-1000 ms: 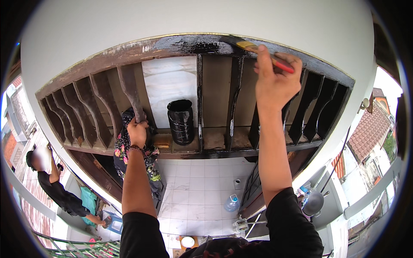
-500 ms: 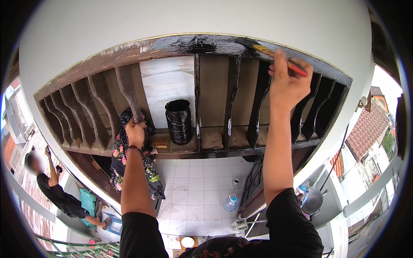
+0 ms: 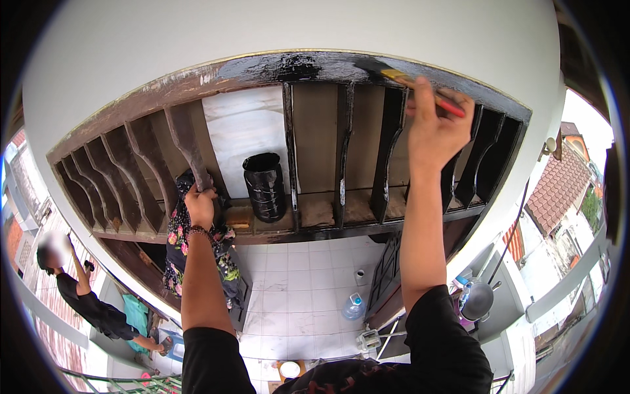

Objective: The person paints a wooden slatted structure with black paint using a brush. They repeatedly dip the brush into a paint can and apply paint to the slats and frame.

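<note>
My right hand holds a paintbrush with a red-tipped handle. Its dark bristles touch the long top beam of a wooden slatted frame. Wet black paint shows on the beam left of the bristles; farther left the wood is worn brown. My left hand is closed around the lower part of a brown upright slat. Right of that hand, a black paint-smeared can stands on the frame's lower ledge. Next to the can lies a small tan block. The slats right of the can are black.
A dark floral cloth shows behind my left forearm. Below is a white tiled floor with a water jug and a small cup. At the lower left another person is bent over. A pan sits at the right.
The frame and can sit slightly farther left in the picture as the view shifts. My left hand keeps its hold on the slat, and the brush stays against the beam.
</note>
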### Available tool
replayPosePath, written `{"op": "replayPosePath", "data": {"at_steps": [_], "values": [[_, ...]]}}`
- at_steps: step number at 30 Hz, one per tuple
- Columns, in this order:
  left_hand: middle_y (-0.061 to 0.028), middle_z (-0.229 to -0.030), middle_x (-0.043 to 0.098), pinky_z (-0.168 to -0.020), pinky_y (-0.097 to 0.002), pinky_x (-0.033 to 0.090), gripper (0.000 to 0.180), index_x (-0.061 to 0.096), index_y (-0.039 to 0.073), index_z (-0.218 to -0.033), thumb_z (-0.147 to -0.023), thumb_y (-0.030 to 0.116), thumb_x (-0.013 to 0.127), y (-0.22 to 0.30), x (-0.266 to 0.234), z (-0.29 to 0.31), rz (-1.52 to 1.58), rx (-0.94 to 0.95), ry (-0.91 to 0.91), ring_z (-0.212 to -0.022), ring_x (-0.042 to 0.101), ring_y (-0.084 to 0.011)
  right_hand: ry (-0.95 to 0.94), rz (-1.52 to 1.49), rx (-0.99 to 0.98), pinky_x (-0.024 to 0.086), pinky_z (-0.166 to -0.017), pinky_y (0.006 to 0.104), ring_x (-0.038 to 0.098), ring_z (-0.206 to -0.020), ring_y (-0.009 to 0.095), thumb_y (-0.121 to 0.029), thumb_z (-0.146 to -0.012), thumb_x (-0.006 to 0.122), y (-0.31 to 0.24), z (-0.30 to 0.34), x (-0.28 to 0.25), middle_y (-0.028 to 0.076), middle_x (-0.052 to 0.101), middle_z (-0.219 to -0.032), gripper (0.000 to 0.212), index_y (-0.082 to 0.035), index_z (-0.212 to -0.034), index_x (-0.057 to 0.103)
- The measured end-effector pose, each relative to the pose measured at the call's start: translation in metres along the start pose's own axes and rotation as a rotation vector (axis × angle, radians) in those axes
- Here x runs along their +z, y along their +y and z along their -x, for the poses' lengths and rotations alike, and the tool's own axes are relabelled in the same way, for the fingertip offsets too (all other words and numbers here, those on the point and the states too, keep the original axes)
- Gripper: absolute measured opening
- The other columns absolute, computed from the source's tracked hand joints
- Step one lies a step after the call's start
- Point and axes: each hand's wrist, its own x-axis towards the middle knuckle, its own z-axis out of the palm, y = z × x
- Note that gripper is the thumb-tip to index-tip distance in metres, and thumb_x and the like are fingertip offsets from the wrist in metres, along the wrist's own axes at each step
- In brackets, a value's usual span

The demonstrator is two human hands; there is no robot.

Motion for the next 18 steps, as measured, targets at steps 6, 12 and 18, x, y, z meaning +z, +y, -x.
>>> {"op": "replayPosePath", "data": {"at_steps": [6,12,18], "values": [[-0.0117,-0.084,0.072,-0.073,-0.0304,0.052,0.033,0.07,-0.005,-0.108,-0.077,0.004,0.06,-0.003,0.01,0.001,-0.039,0.005,0.026,-0.075,0.068,-0.0174,-0.025,0.143,-0.212,0.056,-0.067,0.0282,0.067,-0.075,0.016,-0.008,-0.087,0.075,-0.026,0.008,-0.025,0.009,0.069,-0.087,0.022,0.0,-0.098,0.057],[-0.0109,-0.079,0.071,-0.072,-0.0299,0.05,0.036,0.07,-0.005,-0.106,-0.074,0.008,0.059,-0.006,0.004,0.003,-0.052,0.035,0.046,-0.074,0.066,-0.0177,-0.364,0.241,-0.517,0.053,-0.068,0.0397,0.062,-0.078,0.03,0.0,-0.078,0.071,-0.047,0.083,0.075,0.01,0.064,-0.092,0.022,-0.006,-0.096,0.059],[-0.0102,-0.075,0.069,-0.069,-0.0295,0.05,0.032,0.069,-0.006,-0.102,-0.075,0.007,0.059,0.006,0.01,0.01,-0.029,0.056,0.085,-0.07,0.064,-0.0152,-0.55,0.171,-0.466,0.054,-0.06,0.0448,0.065,-0.073,0.036,-0.002,-0.075,0.073,-0.078,0.145,0.157,0.015,0.054,-0.09,0.031,-0.006,-0.1,0.055]]}}
